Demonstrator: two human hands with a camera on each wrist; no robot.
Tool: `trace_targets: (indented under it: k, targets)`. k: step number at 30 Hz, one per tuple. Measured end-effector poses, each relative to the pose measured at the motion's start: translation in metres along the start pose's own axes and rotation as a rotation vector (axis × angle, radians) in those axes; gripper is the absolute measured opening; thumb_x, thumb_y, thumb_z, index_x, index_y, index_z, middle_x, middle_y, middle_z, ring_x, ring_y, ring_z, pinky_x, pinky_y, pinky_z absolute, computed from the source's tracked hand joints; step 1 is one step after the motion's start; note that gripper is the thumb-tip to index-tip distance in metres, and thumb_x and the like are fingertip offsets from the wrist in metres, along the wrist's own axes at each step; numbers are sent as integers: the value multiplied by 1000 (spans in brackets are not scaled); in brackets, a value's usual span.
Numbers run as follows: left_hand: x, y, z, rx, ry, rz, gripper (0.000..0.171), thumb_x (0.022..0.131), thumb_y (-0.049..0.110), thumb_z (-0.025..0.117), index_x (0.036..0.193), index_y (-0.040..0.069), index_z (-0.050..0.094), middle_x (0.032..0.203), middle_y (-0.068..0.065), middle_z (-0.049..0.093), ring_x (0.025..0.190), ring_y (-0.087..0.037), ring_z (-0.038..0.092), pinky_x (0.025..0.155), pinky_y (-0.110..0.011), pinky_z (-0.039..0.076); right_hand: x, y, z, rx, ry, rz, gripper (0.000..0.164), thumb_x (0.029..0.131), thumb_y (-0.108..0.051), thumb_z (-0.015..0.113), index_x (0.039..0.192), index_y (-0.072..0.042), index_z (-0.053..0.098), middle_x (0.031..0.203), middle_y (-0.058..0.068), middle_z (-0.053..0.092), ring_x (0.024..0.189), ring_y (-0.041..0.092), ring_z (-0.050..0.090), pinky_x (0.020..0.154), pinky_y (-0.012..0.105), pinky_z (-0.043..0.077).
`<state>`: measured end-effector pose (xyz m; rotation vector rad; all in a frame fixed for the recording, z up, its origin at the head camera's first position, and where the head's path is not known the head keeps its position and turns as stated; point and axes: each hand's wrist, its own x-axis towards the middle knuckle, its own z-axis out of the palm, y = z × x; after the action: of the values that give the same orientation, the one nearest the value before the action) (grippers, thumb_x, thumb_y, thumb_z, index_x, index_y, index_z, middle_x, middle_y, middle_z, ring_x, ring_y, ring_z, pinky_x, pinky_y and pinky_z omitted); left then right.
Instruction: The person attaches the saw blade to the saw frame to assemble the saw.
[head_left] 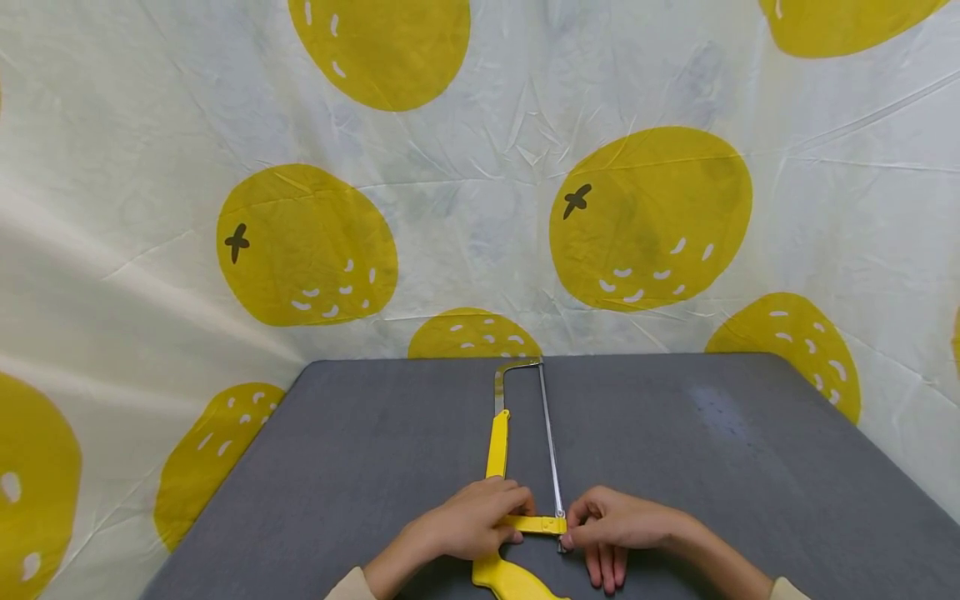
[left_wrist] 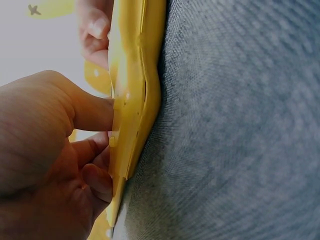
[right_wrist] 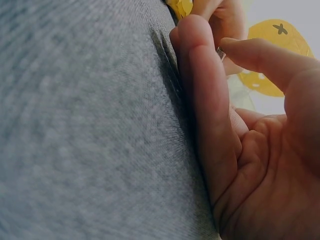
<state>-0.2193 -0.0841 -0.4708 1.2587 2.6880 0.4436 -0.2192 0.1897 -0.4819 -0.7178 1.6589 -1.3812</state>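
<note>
A hacksaw with a yellow frame [head_left: 498,446] lies on the grey surface, its handle [head_left: 513,579] toward me. Its thin metal blade [head_left: 550,442] runs along the right side, joined to the frame at both ends. My left hand [head_left: 480,517] grips the frame where the short yellow crosspiece [head_left: 534,524] branches off; the left wrist view shows thumb and fingers against the yellow body [left_wrist: 131,95]. At the crosspiece's right end, my right hand [head_left: 626,521] pinches the small metal tightening piece [head_left: 561,547] between thumb and forefinger. The fingers partly hide that piece.
The grey padded tabletop [head_left: 405,442] extends around the saw, with a pale smudge [head_left: 718,412] at right. Behind and beside it hangs a whitish cloth [head_left: 480,225] printed with yellow fruit shapes. The saw's far end reaches near the table's back edge.
</note>
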Motion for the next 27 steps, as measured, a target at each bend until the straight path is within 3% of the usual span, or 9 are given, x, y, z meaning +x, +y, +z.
trace_targets:
  k: [6, 9, 13, 19, 27]
  targets:
    - [0, -1, 1, -1, 2, 4, 18, 97, 25, 72, 111, 29, 62, 96, 16, 57, 83, 1, 47, 77, -16, 41, 0, -1, -1, -1, -6, 2, 15, 99, -14, 60, 102, -1, 65, 68, -1, 72, 54, 3, 69, 48, 20, 52]
    - [1, 0, 0, 2, 7, 3, 18, 97, 24, 73, 111, 29, 63, 95, 16, 57, 83, 1, 47, 76, -15, 40, 0, 0, -1, -19, -2, -13, 15, 99, -14, 60, 102, 1, 64, 68, 26, 70, 54, 4, 69, 48, 20, 52]
    - [1, 0, 0, 5, 13, 5, 18, 96, 24, 74, 110, 29, 63, 95, 16, 57, 83, 1, 46, 76, -15, 40, -1, 1, -2, -35, -6, -35, 19, 99, -13, 59, 104, 5, 63, 83, 57, 52, 54, 4, 69, 48, 20, 52]
    - [1, 1, -2, -3, 3, -1, 18, 97, 24, 73, 111, 28, 63, 95, 16, 57, 83, 1, 46, 77, -16, 40, 0, 3, -3, -26, -19, -45, 18, 99, -10, 58, 105, 6, 61, 85, 60, 47, 54, 3, 69, 48, 20, 52]
    - [1, 2, -3, -10, 0, -5, 18, 96, 23, 73, 111, 28, 63, 95, 15, 57, 82, 1, 47, 77, -16, 41, 0, 3, -3, -13, -23, -44, 10, 99, -9, 60, 103, 0, 61, 85, 61, 46, 54, 3, 69, 48, 21, 52]
